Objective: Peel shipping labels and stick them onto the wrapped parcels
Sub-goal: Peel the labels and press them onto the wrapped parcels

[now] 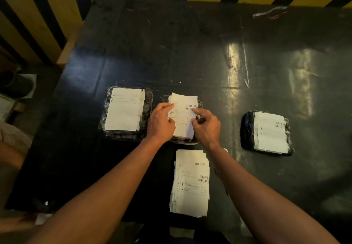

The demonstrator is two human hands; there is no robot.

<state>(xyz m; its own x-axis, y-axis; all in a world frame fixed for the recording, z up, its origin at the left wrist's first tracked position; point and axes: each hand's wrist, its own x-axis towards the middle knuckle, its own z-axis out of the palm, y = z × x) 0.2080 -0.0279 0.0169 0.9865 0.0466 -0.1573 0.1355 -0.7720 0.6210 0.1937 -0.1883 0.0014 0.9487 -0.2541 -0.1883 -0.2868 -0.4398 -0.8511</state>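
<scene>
i am pinching a shipping label (183, 116) by both side edges, left hand (161, 123) at nine o'clock and right hand (206, 125) at three, fingers curled on it, likely squaring it over the middle parcel (199, 108) at table centre before pressing down.

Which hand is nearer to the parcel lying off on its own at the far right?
The right hand. It holds a label over the middle parcel, on the side facing the right parcel; the left hand is farther away.
</scene>
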